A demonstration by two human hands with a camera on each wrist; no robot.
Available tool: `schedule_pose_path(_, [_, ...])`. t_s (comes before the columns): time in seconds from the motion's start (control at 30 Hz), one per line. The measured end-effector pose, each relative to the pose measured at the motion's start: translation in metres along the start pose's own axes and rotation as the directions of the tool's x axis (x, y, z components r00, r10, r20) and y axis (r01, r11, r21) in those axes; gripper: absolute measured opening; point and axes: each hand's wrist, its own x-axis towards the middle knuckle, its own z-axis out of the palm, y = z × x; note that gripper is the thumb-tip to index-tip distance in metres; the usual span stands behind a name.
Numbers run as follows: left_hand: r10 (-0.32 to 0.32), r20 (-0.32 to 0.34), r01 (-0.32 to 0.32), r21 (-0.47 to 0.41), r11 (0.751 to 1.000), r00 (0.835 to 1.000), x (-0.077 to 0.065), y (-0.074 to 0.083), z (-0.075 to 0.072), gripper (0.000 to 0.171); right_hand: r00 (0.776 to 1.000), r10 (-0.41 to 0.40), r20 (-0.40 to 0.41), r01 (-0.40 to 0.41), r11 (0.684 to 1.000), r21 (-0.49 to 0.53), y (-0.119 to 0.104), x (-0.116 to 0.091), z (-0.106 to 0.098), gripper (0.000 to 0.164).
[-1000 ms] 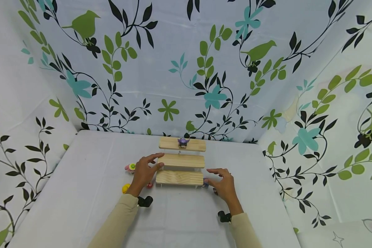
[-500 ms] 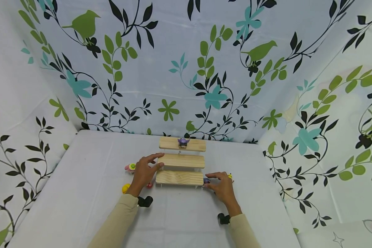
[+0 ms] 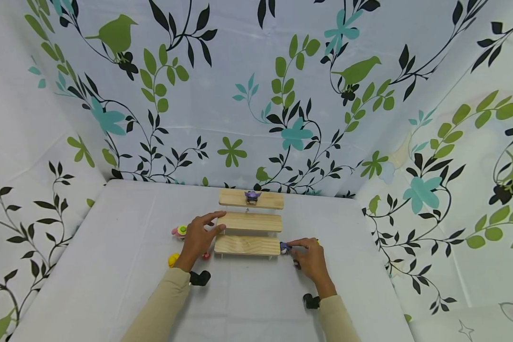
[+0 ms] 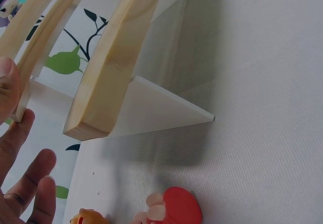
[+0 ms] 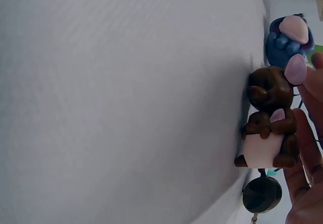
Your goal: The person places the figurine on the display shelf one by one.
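Note:
A three-tier wooden display stand (image 3: 248, 245) with white side supports stands mid-table. My left hand (image 3: 199, 237) pinches the left end of its middle plank (image 3: 250, 222); in the left wrist view the thumb and index finger (image 4: 19, 133) are at the plank end. At the stand's right end, my right hand (image 3: 311, 260) has its fingertips on a small blue-purple figurine (image 3: 284, 248), seen as a blue figure (image 5: 287, 40) in the right wrist view. Nearer that camera, a brown animal figurine with a baby (image 5: 270, 115) stands before the fingers; any contact is unclear.
A purple figurine (image 3: 252, 196) sits on the top plank. Left of the stand lie a pink and green toy (image 3: 180, 232), a yellow toy (image 3: 173, 259) and a red toy (image 3: 206, 255). A dark round object (image 5: 262, 193) is beside the brown figurine. Patterned cloth (image 3: 256, 95) hangs behind.
My right hand first shifts slightly downward, then its fingers close in on the blue-purple figurine, which shows more plainly now. The left hand stays on the stand.

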Motion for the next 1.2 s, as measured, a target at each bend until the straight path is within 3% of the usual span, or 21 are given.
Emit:
schedule_pose_path(0.17, [-0.001,0.001,0.001,-0.006,1.0,1.0,0.0,0.0,0.0,0.044,0.999,0.009,0.05,-0.009,1.0,-0.007,0.0,0.0,0.004,0.046])
schedule_pose_path(0.37, [0.001,-0.001,-0.001,-0.013,1.0,1.0,0.0,0.001,-0.001,0.044,0.998,-0.051,0.022,0.053,0.996,-0.078,-0.008,0.006,0.009,0.05])
schedule_pose_path(0.77, [-0.003,0.003,0.003,-0.021,1.0,1.0,-0.002,0.0,-0.001,0.044,0.995,-0.088,0.048,0.095,0.982,-0.163,-0.014,0.027,0.016,0.027])
schedule_pose_path(0.9, [0.004,0.004,-0.004,-0.031,1.0,1.0,-0.001,0.0,-0.001,0.044,0.996,-0.059,0.062,0.068,0.985,-0.156,-0.012,0.028,0.013,0.02])
schedule_pose_path(1.2, [0.004,0.004,-0.004,-0.019,1.0,1.0,-0.001,0.0,-0.002,0.045,0.998,0.013,0.068,-0.002,0.987,-0.16,-0.004,0.022,-0.003,0.029])
